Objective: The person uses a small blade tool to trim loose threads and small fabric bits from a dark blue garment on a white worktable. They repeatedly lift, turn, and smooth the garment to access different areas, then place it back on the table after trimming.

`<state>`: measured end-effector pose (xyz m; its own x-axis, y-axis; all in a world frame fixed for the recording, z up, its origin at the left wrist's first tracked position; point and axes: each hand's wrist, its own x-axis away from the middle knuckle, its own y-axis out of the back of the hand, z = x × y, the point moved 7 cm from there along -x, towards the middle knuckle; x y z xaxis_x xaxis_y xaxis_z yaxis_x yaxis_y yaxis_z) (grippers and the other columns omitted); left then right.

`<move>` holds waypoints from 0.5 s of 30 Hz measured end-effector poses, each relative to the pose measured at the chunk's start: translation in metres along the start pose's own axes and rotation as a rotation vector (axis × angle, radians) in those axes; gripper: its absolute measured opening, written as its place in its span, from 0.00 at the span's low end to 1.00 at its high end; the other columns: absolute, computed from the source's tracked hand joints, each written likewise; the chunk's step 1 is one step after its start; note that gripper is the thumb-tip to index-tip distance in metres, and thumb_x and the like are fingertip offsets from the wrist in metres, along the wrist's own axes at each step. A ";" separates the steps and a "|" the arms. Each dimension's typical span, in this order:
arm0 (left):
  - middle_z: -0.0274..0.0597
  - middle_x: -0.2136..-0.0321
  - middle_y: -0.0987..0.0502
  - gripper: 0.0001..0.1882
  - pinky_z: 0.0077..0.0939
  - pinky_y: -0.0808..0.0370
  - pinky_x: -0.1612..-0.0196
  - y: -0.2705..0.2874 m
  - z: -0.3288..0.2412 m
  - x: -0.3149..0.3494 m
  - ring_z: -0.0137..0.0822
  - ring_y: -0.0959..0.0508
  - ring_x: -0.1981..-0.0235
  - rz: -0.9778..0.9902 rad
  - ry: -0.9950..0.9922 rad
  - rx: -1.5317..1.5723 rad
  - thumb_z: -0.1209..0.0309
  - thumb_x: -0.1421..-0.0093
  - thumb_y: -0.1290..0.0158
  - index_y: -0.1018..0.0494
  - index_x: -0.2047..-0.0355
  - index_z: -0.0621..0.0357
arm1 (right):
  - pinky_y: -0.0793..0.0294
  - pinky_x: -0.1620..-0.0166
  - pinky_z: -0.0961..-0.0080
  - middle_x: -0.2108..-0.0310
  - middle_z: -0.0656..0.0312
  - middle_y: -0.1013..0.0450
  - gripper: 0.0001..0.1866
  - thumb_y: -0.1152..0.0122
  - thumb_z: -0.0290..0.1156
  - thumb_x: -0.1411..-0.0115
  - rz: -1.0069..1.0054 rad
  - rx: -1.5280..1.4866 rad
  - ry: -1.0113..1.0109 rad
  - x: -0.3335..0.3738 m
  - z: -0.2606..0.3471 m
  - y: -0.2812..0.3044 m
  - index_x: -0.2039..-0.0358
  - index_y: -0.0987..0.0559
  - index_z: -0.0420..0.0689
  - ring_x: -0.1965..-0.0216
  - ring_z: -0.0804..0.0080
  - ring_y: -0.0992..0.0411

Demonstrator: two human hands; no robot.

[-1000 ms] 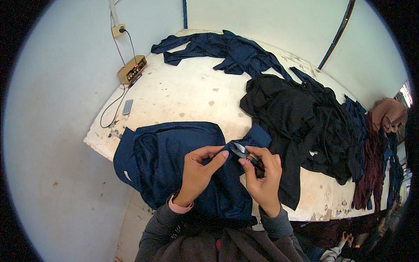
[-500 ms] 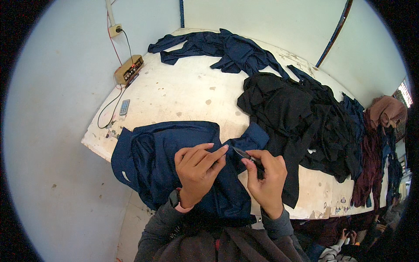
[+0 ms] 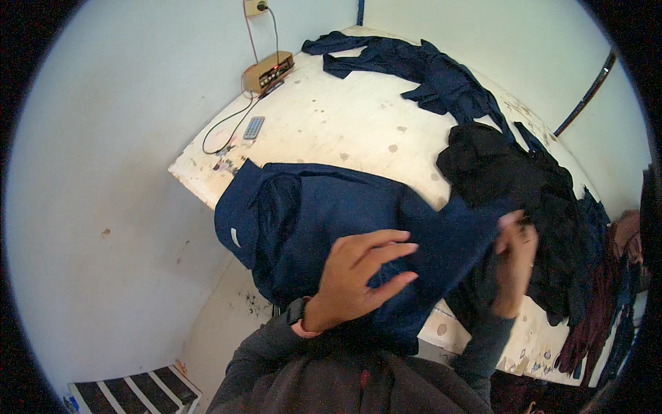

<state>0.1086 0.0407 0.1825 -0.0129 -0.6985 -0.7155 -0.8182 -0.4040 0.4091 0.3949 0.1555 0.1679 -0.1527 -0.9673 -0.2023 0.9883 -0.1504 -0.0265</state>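
The left hand (image 3: 365,276) is spread over the blue shirt (image 3: 338,200) on the white table (image 3: 345,127); at three o'clock from it, the right hand (image 3: 515,259) is by the shirt, too blurry to tell its grip; black clothes (image 3: 503,165) lie at two o'clock.

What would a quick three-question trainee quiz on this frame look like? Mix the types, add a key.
1. Multiple choice: the left hand is over a garment of which colour? A) white B) navy C) maroon
2. True or false: the remote lies on the table, between the tan box and that garment.
3. Fill in: in the picture, the white label is to the ___ of the left hand.

Key: 1 B; 2 true; 3 left.
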 end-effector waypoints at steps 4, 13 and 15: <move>0.43 0.55 0.21 0.20 0.34 0.28 0.52 0.048 0.032 0.033 0.43 0.21 0.55 -0.130 0.162 -0.138 0.72 0.48 0.32 0.24 0.55 0.55 | 0.48 0.73 0.84 0.72 0.69 0.23 0.11 0.37 0.38 0.35 -0.368 0.007 -0.019 -0.088 -0.019 0.137 0.64 0.17 0.44 0.79 0.87 0.45; 0.43 0.58 0.24 0.11 0.32 0.27 0.57 0.101 0.073 0.054 0.41 0.23 0.61 -0.036 0.444 -0.403 0.74 0.42 0.38 0.21 0.58 0.56 | 0.35 0.63 0.80 0.68 0.65 0.22 0.23 0.34 0.33 0.36 -0.290 0.341 0.279 -0.073 -0.031 0.068 0.45 0.28 0.37 0.71 0.77 0.33; 0.42 0.59 0.24 0.10 0.33 0.28 0.57 0.101 0.074 0.039 0.42 0.24 0.61 -0.019 0.352 -0.509 0.72 0.42 0.38 0.19 0.59 0.56 | 0.38 0.67 0.83 0.73 0.70 0.27 0.17 0.33 0.30 0.37 -0.038 0.355 0.168 -0.039 -0.010 -0.003 0.50 0.24 0.41 0.72 0.82 0.35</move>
<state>-0.0171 0.0167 0.1538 0.2606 -0.8062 -0.5312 -0.4385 -0.5890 0.6788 0.3977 0.1956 0.1665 -0.1573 -0.9173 -0.3659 0.9143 -0.2753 0.2970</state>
